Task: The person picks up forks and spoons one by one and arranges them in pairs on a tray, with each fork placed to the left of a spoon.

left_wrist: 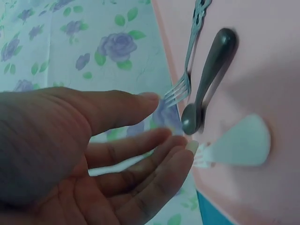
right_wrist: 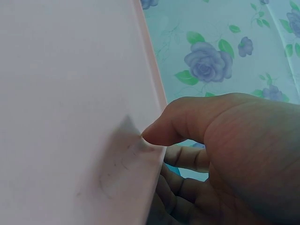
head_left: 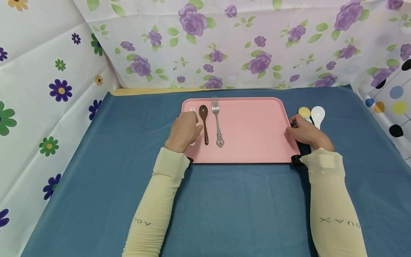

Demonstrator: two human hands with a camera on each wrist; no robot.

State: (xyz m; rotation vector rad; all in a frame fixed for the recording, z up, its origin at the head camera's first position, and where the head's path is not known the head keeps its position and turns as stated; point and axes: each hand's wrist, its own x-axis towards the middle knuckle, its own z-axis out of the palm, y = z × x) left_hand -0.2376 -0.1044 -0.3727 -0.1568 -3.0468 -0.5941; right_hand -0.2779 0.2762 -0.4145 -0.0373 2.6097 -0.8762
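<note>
A pink tray (head_left: 253,132) lies on the table, bearing three utensils near its left side. They are a white fork (left_wrist: 243,140) at the left, a dark brown spoon (head_left: 203,113) and an ornate silver fork (head_left: 217,121). Over the white fork is my left hand (head_left: 183,131), covering most of it in the head view. In the left wrist view its thumb and fingers are apart, fingertips right at the white fork's tines. My right hand (head_left: 308,134) pinches the tray's right edge, thumb on top and fingers below, as the right wrist view shows.
Beyond the right hand lie a yellow utensil (head_left: 304,111) and a white spoon (head_left: 318,115), partly hidden by that hand. Blue cloth (head_left: 237,207) covers the table. A flowered curtain (head_left: 224,46) rises at the back, with patterned sheets at both sides.
</note>
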